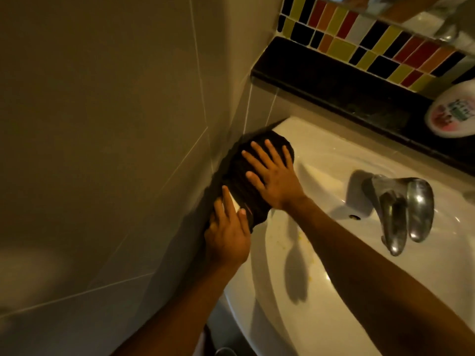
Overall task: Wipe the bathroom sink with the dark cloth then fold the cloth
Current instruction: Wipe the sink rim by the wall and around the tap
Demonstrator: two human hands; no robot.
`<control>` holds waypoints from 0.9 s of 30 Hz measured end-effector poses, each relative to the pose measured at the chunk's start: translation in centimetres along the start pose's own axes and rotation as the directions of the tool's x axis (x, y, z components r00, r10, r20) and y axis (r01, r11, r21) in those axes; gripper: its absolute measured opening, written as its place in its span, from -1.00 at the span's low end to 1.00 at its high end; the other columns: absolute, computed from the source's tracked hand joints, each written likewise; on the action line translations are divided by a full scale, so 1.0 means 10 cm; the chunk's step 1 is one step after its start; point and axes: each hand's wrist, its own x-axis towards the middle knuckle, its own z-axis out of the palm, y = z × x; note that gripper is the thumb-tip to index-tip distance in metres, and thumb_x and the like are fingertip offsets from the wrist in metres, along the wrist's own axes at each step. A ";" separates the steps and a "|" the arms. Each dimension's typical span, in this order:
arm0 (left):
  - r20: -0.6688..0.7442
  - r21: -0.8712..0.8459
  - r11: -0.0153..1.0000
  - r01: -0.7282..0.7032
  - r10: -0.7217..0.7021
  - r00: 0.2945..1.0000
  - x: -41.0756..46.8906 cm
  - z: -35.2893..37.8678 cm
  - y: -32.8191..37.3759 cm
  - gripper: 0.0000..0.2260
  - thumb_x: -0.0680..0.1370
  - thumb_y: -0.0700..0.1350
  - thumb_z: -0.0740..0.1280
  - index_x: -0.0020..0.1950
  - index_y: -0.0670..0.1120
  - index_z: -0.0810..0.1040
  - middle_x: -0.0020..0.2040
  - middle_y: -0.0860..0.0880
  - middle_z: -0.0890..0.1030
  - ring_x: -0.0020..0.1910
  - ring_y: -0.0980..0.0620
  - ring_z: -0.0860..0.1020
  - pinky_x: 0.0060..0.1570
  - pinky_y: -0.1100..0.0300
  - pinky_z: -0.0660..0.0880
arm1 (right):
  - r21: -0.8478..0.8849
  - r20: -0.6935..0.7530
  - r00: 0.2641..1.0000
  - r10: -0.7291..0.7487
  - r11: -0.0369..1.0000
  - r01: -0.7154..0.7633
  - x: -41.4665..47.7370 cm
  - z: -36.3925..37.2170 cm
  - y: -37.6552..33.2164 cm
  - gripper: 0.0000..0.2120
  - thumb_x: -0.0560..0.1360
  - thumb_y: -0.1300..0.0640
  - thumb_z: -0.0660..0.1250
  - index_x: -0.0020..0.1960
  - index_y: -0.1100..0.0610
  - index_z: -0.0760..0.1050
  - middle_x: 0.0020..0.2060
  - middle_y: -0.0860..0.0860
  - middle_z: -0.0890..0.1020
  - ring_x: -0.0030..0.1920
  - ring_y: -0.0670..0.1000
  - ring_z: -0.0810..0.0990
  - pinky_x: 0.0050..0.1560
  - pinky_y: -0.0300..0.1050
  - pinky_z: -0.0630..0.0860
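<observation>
The right hand [272, 181] lies flat and open on the cloth [254, 176], fingers spread, pressing it down at mid-frame. The left hand [228, 232], just below it in the frame, is also open, its fingers laid along the cloth's near edge, touching the fabric but not closed on it. The cloth sits bunched in an oval on the sink [321, 155] rim, hard against the wall [128, 124] on the left.

This looks like the folding step, or a last press on the rim. To do it well, keep the right palm as the anchor, let the left fingers slip under the near edge and carry it over, then smooth from the centre outward so no ridge stays. The rim is narrow and slopes to the basin, so keep the weight wallward. The tap [401, 209] at right and the tub [452, 111] on the ledge [334, 80] are well apart from the work.
</observation>
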 end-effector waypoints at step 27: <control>-0.171 0.353 0.935 -0.042 0.109 0.979 -0.02 -0.02 0.07 -0.46 0.44 0.06 0.42 0.35 -0.16 0.48 0.13 -0.15 0.64 -0.13 -0.11 0.69 -0.28 0.10 0.61 | -0.163 0.088 0.456 0.886 0.464 -0.871 -0.35 -0.36 0.70 -0.27 0.60 -0.20 -0.16 0.50 0.37 -0.16 0.50 0.36 -0.03 0.52 0.32 -0.06 0.50 0.14 -0.14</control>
